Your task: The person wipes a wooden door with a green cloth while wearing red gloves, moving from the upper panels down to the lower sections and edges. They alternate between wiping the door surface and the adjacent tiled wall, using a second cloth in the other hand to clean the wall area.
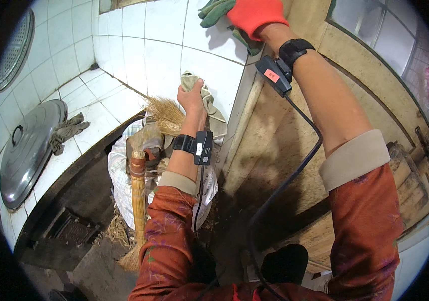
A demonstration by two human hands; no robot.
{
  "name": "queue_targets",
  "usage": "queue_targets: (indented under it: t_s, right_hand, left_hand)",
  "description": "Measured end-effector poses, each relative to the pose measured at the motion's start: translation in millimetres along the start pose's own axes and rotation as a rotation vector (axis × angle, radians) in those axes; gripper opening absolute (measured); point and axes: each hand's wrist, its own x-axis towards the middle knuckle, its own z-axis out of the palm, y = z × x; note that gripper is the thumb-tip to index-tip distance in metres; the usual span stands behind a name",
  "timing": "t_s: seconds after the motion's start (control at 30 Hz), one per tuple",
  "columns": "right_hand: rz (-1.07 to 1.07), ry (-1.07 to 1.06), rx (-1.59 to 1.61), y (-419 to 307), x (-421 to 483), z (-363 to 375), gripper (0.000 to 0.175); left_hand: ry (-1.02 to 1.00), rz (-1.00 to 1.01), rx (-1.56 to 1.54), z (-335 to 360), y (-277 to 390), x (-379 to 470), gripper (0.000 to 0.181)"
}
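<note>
My left hand [191, 97], bare, grips a crumpled beige cloth [214, 116] in front of the white tiled wall. The cloth's lower end hangs down beside my wrist. At the top edge, my right hand [255, 17] is in a red knit work glove with green coated parts. It is raised near the corner of the tiles, partly cut off by the frame. Whether it holds anything is unclear. Below my left hand a straw broom head [165, 114] leans near a white woven sack [122, 154].
A metal lid [32, 150] and a dirty grey rag [67, 131] rest on the tiled ledge [97, 90] at left. Another straw broom [138, 195] stands upright by the sack. At right is a worn wooden door [274, 150]. A black cable [293, 173] hangs from my right wrist.
</note>
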Motion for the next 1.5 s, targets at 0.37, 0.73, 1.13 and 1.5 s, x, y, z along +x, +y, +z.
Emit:
queue_targets:
  t_s: [0.37,0.73,1.13,1.5]
  right_hand:
    - [0.010,-0.031,-0.053,-7,-1,-4,0.033]
    - [0.033,0.028,-0.089,-9,0,4,0.032]
    - [0.038,0.049,-0.081,-10,-3,6,0.027]
    - [0.033,0.066,-0.122,-9,-3,12,0.025]
  left_hand:
    - [-0.096,0.014,0.042,-2,5,-6,0.052]
    - [-0.104,0.024,0.040,1,12,-15,0.054]
    - [-0.118,0.069,0.109,-5,4,-9,0.047]
    - [-0.151,0.040,0.142,-2,10,-14,0.062]
